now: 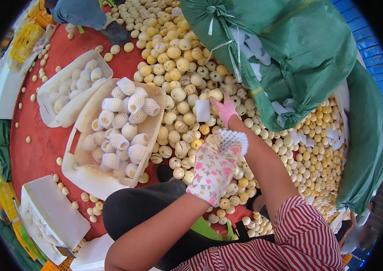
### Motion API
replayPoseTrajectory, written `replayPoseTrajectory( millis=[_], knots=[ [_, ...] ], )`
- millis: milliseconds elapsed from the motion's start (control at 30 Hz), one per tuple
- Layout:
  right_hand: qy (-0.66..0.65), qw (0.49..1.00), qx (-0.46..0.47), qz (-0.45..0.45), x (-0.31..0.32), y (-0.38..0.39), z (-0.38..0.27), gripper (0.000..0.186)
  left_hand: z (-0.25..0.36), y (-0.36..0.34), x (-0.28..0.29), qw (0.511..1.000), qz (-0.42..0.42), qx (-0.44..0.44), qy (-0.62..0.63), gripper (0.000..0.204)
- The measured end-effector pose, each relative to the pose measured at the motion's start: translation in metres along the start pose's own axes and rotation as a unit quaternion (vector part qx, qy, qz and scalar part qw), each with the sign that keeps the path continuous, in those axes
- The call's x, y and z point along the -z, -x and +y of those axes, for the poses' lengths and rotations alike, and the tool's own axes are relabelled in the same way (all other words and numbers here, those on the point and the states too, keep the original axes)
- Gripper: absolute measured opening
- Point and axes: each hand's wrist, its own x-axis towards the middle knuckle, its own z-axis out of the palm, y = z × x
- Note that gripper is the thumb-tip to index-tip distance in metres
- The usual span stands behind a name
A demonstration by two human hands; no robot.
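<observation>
My left hand [213, 169], in a white glove with a pink flower print, is closed on a white foam net sleeve [234, 142]. Beyond it my right hand [224, 109], in a pink glove, reaches over a large heap of small pale-yellow melons [183, 107], some with brown stripes. Its fingers are spread around the near side of one melon [216, 94]; I cannot tell if they grip it. Another white foam sleeve [203, 110] lies on the heap just left of the right hand.
Left of the heap, a white crate [156, 92] holds several melons in foam nets [120, 121]. A second filled crate [47, 97] stands behind it. Large green sacks [309, 54] with foam sleeves rise at the right. A foam box [53, 205] sits lower left on red flooring [33, 153]. Another person's leg [80, 16] shows at the top.
</observation>
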Motion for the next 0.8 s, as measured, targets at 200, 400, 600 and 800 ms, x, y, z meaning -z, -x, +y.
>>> replayPoseTrajectory(
  millis=[200, 400, 600, 800],
  knots=[
    [-0.497, 0.849, -0.118, -0.136, 0.042, 0.099, 0.031, 0.067, -0.002, -0.01, 0.012, 0.941, 0.034, -0.137, -0.308, 0.039],
    [-0.407, 0.896, 0.024, -0.174, 0.091, 0.208, -0.037, 0.067, -0.001, 0.002, 0.003, 0.903, -0.039, -0.167, -0.394, 0.076],
    [-0.303, 0.936, -0.003, -0.177, 0.095, 0.262, -0.052, 0.067, -0.052, 0.01, -0.008, 0.888, -0.146, -0.27, -0.342, 0.078],
    [-0.336, 0.921, -0.029, -0.195, 0.126, 0.289, 0.003, 0.067, -0.042, 0.045, 0.0, 0.913, -0.376, -0.058, -0.145, 0.062]
  ],
)
